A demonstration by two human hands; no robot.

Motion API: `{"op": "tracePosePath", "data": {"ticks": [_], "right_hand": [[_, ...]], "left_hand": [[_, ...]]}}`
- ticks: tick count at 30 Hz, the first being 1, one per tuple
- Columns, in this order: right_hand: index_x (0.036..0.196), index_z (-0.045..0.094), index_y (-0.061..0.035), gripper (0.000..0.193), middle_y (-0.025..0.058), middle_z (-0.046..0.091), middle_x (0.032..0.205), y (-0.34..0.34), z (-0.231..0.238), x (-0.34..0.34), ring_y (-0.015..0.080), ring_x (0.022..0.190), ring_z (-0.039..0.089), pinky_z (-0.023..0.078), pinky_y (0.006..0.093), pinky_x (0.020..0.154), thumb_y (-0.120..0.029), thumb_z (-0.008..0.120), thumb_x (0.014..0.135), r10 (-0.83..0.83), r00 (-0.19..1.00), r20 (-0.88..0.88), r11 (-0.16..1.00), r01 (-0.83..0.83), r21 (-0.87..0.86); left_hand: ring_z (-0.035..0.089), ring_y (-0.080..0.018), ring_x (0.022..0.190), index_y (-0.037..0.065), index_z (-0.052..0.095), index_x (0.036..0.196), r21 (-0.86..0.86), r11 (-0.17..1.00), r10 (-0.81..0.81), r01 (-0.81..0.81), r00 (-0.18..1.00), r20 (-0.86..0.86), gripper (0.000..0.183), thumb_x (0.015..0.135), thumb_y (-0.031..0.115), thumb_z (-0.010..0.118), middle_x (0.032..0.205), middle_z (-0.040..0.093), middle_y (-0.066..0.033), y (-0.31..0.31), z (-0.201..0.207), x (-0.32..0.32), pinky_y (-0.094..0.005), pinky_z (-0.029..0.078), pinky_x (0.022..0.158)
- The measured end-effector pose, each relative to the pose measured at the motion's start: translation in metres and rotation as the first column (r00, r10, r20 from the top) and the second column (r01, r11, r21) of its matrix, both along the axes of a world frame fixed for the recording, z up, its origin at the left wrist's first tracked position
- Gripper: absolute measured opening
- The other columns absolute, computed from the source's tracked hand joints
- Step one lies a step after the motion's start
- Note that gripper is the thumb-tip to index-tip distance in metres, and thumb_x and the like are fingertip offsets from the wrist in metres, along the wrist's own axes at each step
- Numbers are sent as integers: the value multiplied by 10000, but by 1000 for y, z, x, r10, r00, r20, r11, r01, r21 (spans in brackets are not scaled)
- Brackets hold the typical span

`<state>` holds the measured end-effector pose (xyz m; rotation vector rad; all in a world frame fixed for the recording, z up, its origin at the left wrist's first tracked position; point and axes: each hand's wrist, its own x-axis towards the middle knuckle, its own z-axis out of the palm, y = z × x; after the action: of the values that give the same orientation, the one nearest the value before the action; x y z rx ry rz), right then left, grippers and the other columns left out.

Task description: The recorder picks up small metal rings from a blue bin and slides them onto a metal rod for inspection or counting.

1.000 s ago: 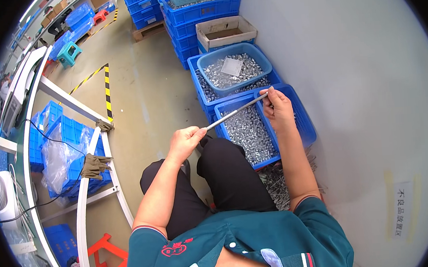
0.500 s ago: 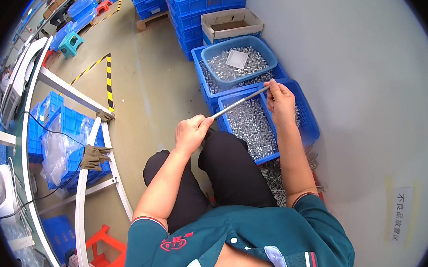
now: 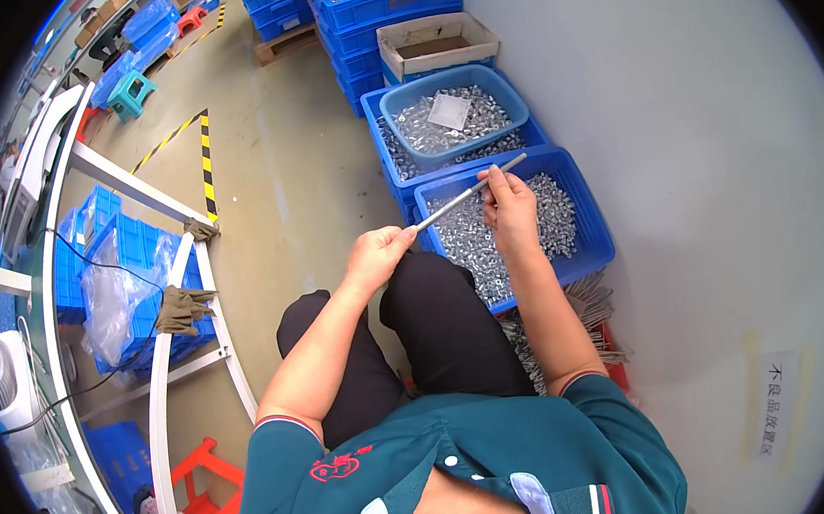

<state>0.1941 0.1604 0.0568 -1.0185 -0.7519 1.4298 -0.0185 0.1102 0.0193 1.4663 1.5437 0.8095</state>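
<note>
A slim grey metal rod (image 3: 451, 205) slants up to the right between my hands, above a blue crate (image 3: 594, 230) of small shiny metal parts (image 3: 552, 211). My left hand (image 3: 380, 257) is closed round the rod's lower end, over my knees. Farther up, my right hand (image 3: 512, 214) pinches the rod between thumb and fingers, and its tip sticks out beyond them. Behind the crate, a light blue basin (image 3: 520, 116) with similar parts and a white card (image 3: 450, 111) rests on another blue crate (image 3: 388, 163).
A pale wall (image 3: 684, 190) runs along the right. Thin metal rods (image 3: 587, 307) lie below the near crate. To the left are a white-framed bench (image 3: 160, 408), blue crates (image 3: 131, 267) with plastic wrap, and a red stool (image 3: 204, 491). A cardboard box (image 3: 435, 45) stands behind the basin.
My right hand has slid down the rod from its far end toward my left hand, leaving the tip exposed. The left hand stays closed at the lower end.
</note>
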Motion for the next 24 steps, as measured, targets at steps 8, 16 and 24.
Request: {"op": "tracePosePath", "data": {"ticks": [8, 16, 24], "right_hand": [[944, 599, -19, 210, -26, 453, 617, -4, -4, 2, 33, 411, 330, 227, 193, 372, -207, 508, 926, 79, 994, -69, 995, -75, 61], [1018, 597, -15, 244, -20, 454, 623, -13, -14, -2, 42, 435, 346, 252, 189, 394, -226, 518, 922, 274, 954, -123, 959, -262, 108], [947, 534, -27, 264, 29, 456, 684, 0, -63, 18, 80, 509, 402, 284, 179, 398, -289, 535, 909, 134, 792, -595, 899, -350, -263]], "left_hand": [[342, -40, 496, 98, 557, 641, -209, 972, -18, 111, 915, 404, 376, 865, 398, 579, 531, 400, 72, 4, 0, -1, -214, 269, 451], [219, -19, 413, 145, 433, 581, -427, 859, -34, 281, 864, 502, 449, 867, 472, 546, 513, 327, 87, 5, 19, -9, -199, 140, 383], [242, -26, 405, 151, 432, 573, -261, 963, 32, 73, 925, 379, 447, 872, 466, 539, 498, 343, 78, 3, 18, -7, -204, 164, 376]]}}
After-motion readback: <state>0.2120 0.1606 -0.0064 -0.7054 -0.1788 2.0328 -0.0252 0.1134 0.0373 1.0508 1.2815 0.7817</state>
